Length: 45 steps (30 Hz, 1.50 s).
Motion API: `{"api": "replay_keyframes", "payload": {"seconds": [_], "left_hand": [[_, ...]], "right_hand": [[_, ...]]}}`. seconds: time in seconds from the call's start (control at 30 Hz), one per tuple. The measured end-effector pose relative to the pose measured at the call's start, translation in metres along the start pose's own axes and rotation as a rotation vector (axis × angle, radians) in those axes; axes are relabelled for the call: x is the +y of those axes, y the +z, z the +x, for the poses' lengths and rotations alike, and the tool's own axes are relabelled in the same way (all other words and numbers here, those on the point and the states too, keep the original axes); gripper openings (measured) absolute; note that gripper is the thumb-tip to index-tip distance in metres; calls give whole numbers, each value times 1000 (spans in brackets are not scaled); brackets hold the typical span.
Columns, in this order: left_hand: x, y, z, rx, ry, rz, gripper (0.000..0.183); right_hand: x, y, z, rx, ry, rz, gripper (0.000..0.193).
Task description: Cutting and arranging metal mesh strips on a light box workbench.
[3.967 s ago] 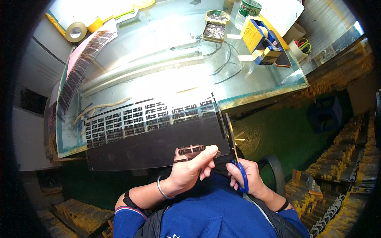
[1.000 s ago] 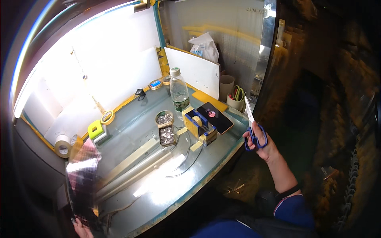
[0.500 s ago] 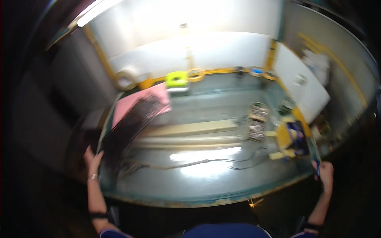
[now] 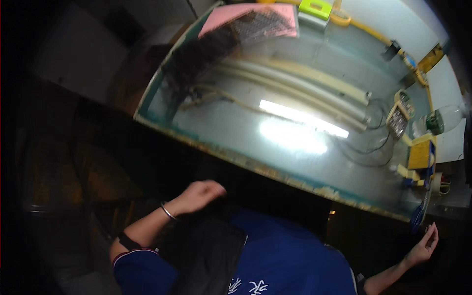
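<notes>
My left hand [image 4: 199, 195], a bracelet at its wrist, is in front of my body below the table's front edge. Its fingers are loosely bent and nothing shows in them. At the table's front right corner, my right hand [image 4: 424, 247] is raised with the fingers partly apart and nothing visible between them. Just above it is a pair of blue-handled scissors [image 4: 417, 217], apart from the fingers. Across the left of the glass-topped table [image 4: 211, 132] lies a dark, patterned strip [image 4: 201, 54], its far end over a pink sheet [image 4: 221, 15].
Pale long bars [image 4: 314, 88] and cables [image 4: 366, 150] lie on the table. Small trays of metal parts [image 4: 399, 120], a clear bottle [image 4: 448, 119] and a yellow block [image 4: 420, 155] stand at the right. A lime-green box [image 4: 315, 8] and tape roll [image 4: 340, 16] are at the back.
My view has turned and tilted down, moving the table up and right. My left hand has left the table's left edge and come before my body. My right hand has come away from the scissors.
</notes>
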State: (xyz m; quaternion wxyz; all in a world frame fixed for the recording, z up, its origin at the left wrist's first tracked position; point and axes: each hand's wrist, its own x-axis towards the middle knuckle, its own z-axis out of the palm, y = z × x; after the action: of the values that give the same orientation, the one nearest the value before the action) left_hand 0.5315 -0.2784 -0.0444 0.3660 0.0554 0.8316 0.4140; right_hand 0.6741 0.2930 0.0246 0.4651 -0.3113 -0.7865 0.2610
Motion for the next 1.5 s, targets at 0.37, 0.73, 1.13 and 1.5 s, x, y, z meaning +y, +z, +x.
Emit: {"api": "replay_keyframes", "payload": {"seconds": [0.37,0.73,1.13,1.5], "left_hand": [[-13,90,8,-240,254,-544,42],[-131,25,-119,-1094,86,173,27],[-167,186,-125,257,-1024,-1237,42],[-152,177,-99,211,-914,-1296,47]], "right_hand": [[-47,24,-63,-423,-152,274,13],[-44,26,-89,-560,-89,397,11],[-55,58,-84,-589,-133,391,9],[-51,63,-82,-600,-115,403,9]]}}
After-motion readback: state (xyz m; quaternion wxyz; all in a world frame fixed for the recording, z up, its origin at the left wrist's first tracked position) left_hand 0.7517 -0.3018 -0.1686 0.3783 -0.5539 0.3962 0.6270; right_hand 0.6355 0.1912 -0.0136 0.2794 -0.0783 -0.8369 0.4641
